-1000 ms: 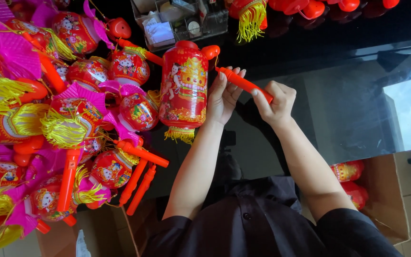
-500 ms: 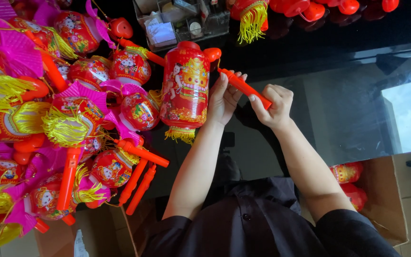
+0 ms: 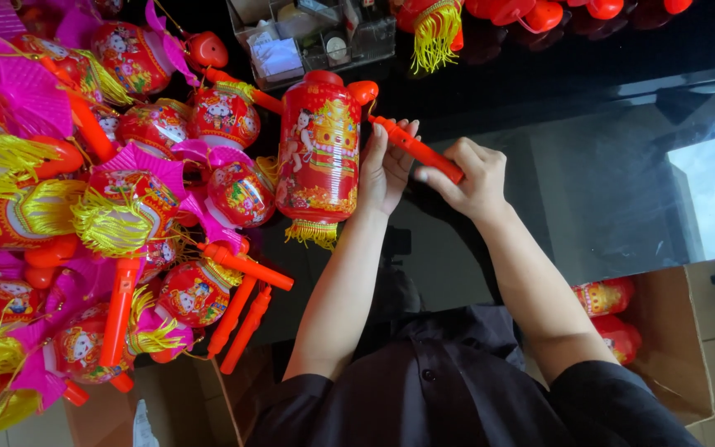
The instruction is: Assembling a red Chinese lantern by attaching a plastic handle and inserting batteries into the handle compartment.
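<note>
A red cylindrical paper lantern [image 3: 318,149] with a yellow tassel at its lower end hangs upright over the dark glass table. My left hand [image 3: 386,170] rests flat against the lantern's right side, fingertips touching the orange-red plastic handle stick [image 3: 407,145] that joins the lantern's top. My right hand [image 3: 469,178] is closed around the stick's outer end.
A big heap of similar red, pink and yellow lanterns [image 3: 109,207] with orange sticks fills the left. A clear organiser box [image 3: 308,37] stands at the back. More lanterns [image 3: 436,29] line the far edge. An open cardboard box [image 3: 672,331] with lanterns sits at the lower right.
My right hand has slid slightly inward along the stick. The lantern and my left hand stay almost where they were.
</note>
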